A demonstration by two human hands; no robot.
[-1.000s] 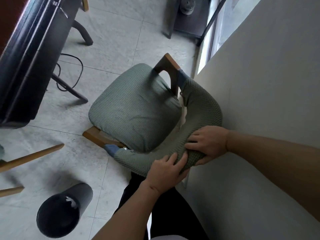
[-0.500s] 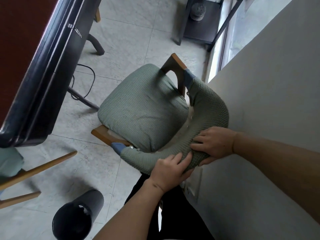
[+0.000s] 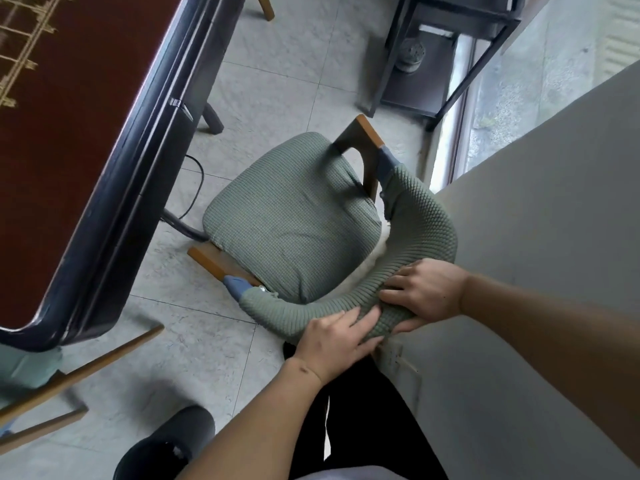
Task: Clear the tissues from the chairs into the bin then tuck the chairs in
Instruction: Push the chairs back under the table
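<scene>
**Chair by the wall, both hands on its back**

My left hand [image 3: 334, 336] and right hand [image 3: 424, 292] grip the chair [image 3: 291, 220] backrest on grey floor tiles [image 3: 277, 64], between counter [image 3: 69, 133] and wall [image 3: 536, 202]. The bin [image 3: 166, 445] stands near my legs; something pale inside, perhaps tissue.

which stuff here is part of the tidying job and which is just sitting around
Part of the job:
- green chair, backrest gripped by left hand and right hand
- black bin
- table

Just around:
- black metal stand
- floor cable
- second chair
</scene>
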